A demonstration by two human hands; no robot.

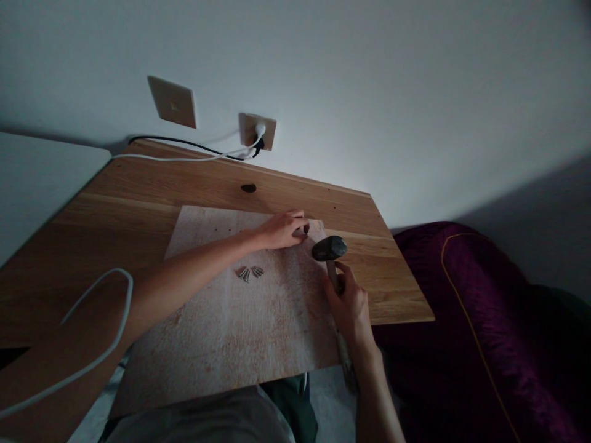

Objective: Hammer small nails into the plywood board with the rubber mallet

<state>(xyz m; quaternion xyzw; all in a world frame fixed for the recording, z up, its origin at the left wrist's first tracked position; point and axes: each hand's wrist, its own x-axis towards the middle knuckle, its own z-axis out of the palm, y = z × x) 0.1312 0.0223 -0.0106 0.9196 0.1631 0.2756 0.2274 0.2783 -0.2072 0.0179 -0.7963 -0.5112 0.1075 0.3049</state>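
Observation:
My right hand (pixel 348 301) is wrapped round the handle of a hammer (pixel 329 248), close under its dark metal head. The head is above the right edge of a pale, wood-grained board (pixel 258 326). Near the board's far right corner, my left hand (pixel 285 229) has its fingertips bent together in a pinch. Whatever they hold is too small to make out. Several silvery nails or screws (pixel 249 274) lie in a small group on the board, nearer to me than my left hand.
Beneath the board is a wooden desk (pixel 397 283) against a wall, with a dark round hole (pixel 249 188) in it. Cables (pixel 184 159) run to a wall socket (pixel 260 132). A white cord (pixel 127 307) loops before my left forearm. Purple fabric (pixel 480 307) lies to the right.

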